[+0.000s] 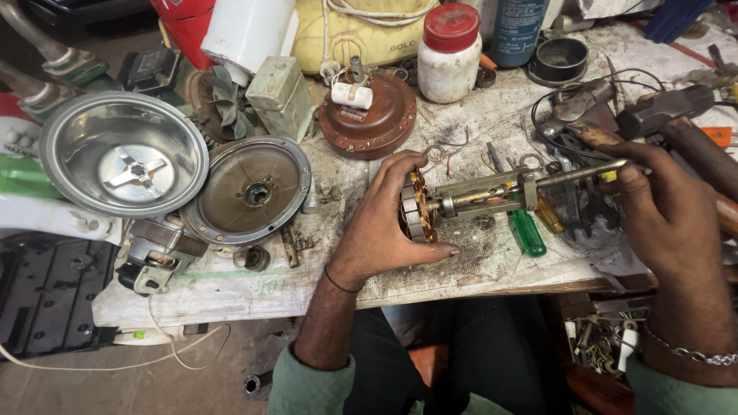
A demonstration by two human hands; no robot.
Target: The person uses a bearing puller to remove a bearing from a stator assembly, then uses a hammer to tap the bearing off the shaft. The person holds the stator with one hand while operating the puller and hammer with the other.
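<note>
Two bare hands work over a cluttered bench (461, 269) covered with stained paper. The left hand (380, 223) is clenched around a round motor rotor (417, 209) with copper windings, holding it on edge at the middle of the bench. A metal puller (492, 192) is clamped on the rotor's shaft, and its threaded screw (580, 173) runs off to the right. The right hand (669, 219) grasps the far end of that screw between thumb and fingers. Just below the puller lies a green-handled screwdriver (526, 230). To the left sit a steel bowl with a blade (123, 154) and a round metal cover (250, 190), side by side. Farther back stand a brown motor housing (369, 115) and a white jar with a red lid (450, 54).
</note>
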